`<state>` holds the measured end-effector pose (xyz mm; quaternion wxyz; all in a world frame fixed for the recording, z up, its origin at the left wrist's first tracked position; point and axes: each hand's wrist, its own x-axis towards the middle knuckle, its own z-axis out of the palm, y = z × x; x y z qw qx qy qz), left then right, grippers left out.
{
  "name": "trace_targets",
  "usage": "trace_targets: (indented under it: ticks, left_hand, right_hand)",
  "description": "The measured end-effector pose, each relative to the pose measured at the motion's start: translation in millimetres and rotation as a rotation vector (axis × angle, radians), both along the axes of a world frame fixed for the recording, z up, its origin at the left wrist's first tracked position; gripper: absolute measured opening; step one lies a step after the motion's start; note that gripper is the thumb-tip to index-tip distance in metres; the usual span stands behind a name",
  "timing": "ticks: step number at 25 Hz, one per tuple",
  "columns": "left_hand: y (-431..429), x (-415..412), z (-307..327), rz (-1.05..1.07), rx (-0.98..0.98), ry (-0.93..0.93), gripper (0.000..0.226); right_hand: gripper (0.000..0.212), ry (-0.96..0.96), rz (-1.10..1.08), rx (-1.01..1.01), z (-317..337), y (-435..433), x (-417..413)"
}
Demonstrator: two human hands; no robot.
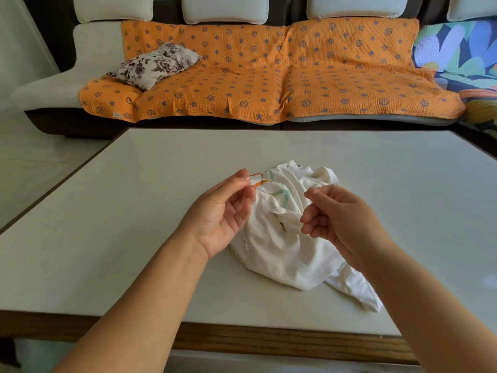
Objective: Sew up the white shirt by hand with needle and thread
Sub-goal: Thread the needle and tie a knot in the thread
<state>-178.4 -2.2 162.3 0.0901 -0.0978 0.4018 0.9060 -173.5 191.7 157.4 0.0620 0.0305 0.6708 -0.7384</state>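
A crumpled white shirt (pixel 279 251) with a coloured print lies on the table, between my two hands. My left hand (pixel 220 214) is raised over the shirt's left edge, its thumb and forefinger pinching a thin white thread (pixel 242 211). The thread hangs down from the fingertips and ends in a small knot. My right hand (pixel 336 219) hovers over the shirt's right side with its fingers curled and its thumb against the forefinger. Whether it pinches a needle or thread I cannot tell; no needle is visible.
The pale table (pixel 134 224) has a wooden front edge near me. Behind it stands a sofa with an orange patterned cover (pixel 269 76) and a floral cushion (pixel 156 64).
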Motion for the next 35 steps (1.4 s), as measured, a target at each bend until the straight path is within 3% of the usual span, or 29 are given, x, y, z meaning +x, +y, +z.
trace_targets:
  ticks: [16, 35]
  left_hand:
    - [-26.3, -4.8, 3.3, 0.173, 0.153, 0.023, 0.01]
    - [-38.5, -5.9, 5.1, 0.181, 0.224, 0.132, 0.008]
  right_hand:
    - [0.015, -0.034, 0.042, 0.35, -4.1, 6.6, 2.9]
    - [0.016, -0.263, 0.165, 0.627, -4.0, 45.4, 8.4]
